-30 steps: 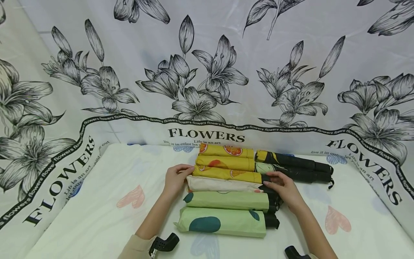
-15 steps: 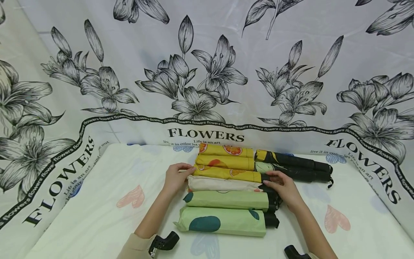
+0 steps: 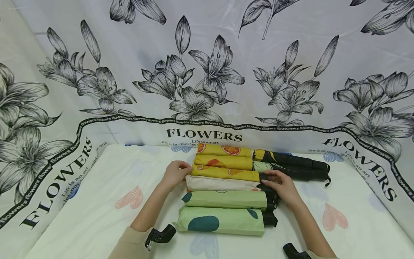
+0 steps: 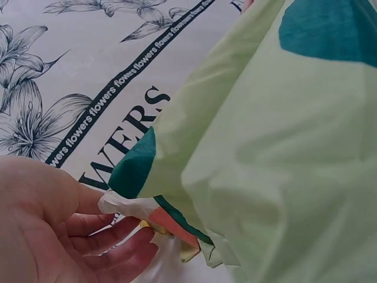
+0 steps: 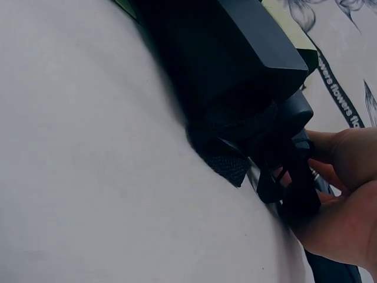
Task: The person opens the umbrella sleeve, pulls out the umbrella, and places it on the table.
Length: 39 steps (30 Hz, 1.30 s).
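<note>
Several folding umbrellas in sleeves lie in a column in the head view. My left hand (image 3: 174, 175) is at the left end of the lowest yellow umbrella (image 3: 223, 173) with orange-slice prints, thumb and forefinger at its tip. At the opposite end my right hand (image 3: 280, 187) has its thumb and finger about the black handle. Just below lies a cream umbrella (image 3: 223, 183), its tip beside my left fingers (image 4: 121, 250) in the left wrist view. Black handles and straps (image 5: 300, 183) partly cover my right fingers in the right wrist view.
Two more yellow umbrellas (image 3: 223, 162) lie behind. Nearer are two light green umbrellas (image 3: 220, 220) with dark green spots. Two black folded umbrellas (image 3: 297, 166) lie at the right. A flower-printed curtain (image 3: 203, 90) rises behind the white heart-patterned sheet (image 3: 81, 216).
The whole scene has shifted very slightly left in the head view. Both hands stay at the two ends of the yellow umbrella, and the umbrellas keep their arrangement.
</note>
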Motion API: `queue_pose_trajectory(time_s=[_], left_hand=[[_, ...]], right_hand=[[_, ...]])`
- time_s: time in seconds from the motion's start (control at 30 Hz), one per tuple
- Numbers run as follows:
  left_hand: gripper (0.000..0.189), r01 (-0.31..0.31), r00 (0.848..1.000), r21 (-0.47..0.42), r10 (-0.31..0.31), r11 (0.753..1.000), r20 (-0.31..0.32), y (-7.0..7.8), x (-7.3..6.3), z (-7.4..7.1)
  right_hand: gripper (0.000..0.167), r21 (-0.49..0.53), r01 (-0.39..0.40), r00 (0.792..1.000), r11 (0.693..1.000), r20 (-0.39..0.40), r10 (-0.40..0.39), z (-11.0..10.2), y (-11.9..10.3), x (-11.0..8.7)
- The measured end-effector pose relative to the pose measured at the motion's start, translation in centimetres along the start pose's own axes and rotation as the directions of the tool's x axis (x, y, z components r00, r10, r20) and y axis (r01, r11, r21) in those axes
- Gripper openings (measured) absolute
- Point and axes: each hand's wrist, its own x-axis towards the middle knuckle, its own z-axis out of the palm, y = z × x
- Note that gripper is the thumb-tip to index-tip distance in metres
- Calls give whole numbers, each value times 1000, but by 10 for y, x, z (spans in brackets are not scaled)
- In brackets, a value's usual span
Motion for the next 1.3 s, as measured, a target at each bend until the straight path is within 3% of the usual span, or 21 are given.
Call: queue_pose_trajectory(time_s=[0.33,0.5,0.63,0.8,1.3], left_hand=[[18,13,998,-49,-10,999,54,-1,2,-5],[19,-32,995,-30,35,999,97,-5,5,-11],[22,-103,983,-2,102,995,151,-11,6,-16],[26,-183,958,-11,181,983,222,-19,8,-22],[25,-209,934,-121,235,970,268,-40,15,-17]], right_hand=[[44,-18,10,1000,1000,-10,-10,-9,-2,-1],[44,-59,24,1000,998,-14,-25,-24,2,-2],[45,-83,10,1000,997,-6,-10,-35,5,-1],[46,-90,8,1000,996,20,-6,-42,8,0],[47,-104,6,1000,995,29,-3,-66,27,-4]])
